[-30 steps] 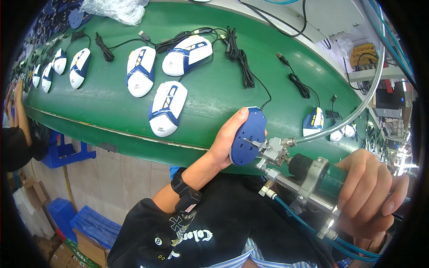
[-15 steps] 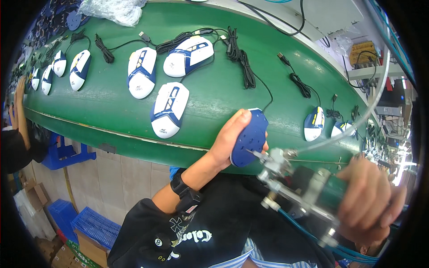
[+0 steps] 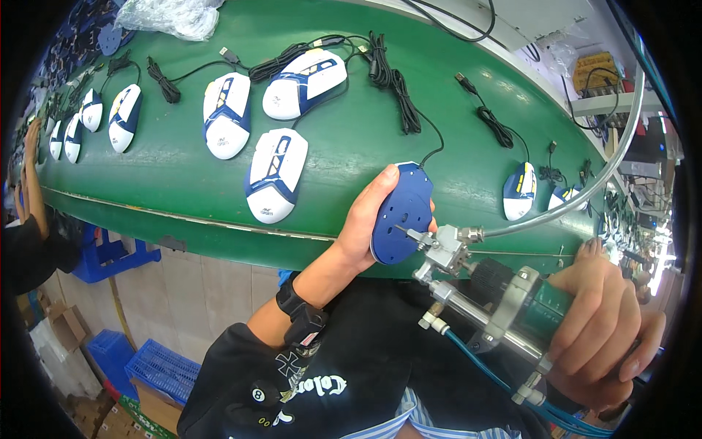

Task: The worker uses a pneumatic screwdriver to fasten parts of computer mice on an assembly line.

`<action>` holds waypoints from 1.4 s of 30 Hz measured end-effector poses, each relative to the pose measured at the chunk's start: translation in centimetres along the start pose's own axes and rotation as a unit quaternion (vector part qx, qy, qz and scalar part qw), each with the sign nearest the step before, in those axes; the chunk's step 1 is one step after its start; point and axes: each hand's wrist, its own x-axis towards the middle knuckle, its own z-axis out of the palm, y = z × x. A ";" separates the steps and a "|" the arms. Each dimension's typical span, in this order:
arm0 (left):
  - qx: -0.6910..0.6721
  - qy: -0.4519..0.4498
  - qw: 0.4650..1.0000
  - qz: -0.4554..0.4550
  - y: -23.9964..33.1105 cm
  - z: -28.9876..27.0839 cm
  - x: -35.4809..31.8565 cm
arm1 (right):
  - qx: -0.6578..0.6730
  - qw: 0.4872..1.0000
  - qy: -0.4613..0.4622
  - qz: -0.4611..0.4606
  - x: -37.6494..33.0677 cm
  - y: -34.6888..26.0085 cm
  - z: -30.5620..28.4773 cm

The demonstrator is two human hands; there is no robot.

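Note:
My left hand [image 3: 360,228] is wrapped round a computer mouse [image 3: 404,208], its dark blue underside with several small holes turned up. A black cord leaves its far end. My right hand [image 3: 601,322] grips the green rear body of a powered screwdriver [image 3: 479,282] with a metal nose, a clear hose and blue air tubes. The thin tip is over the lower half of the mouse's underside; whether it touches cannot be made out. A white and blue mouse [image 3: 276,175] lies left of my left hand, top up.
More mice with bundled cords lie along the green conveyor belt [image 3: 453,175], left and right. A clear plastic bag [image 3: 170,16] lies at the far left. Another person's arm [image 3: 31,179] reaches in at the left edge. Blue crates [image 3: 164,369] stand on the floor.
The held mouse has shifted slightly left and away from me in view. The screwdriver, blurred before, now looks steady, its nose slightly farther from me. Both hands keep their grips.

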 end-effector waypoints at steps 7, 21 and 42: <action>0.018 0.019 1.000 0.010 0.1 -0.6 -0.3 | 0.085 0.994 -0.061 0.015 -0.6 0.0 -2.2; 0.014 0.019 1.000 0.006 0.9 -0.5 -0.6 | 0.100 0.986 -0.128 -0.030 0.4 3.6 -1.4; 0.081 0.017 0.997 0.004 1.2 -1.9 -0.9 | 0.196 0.960 -0.197 0.030 3.4 6.5 2.3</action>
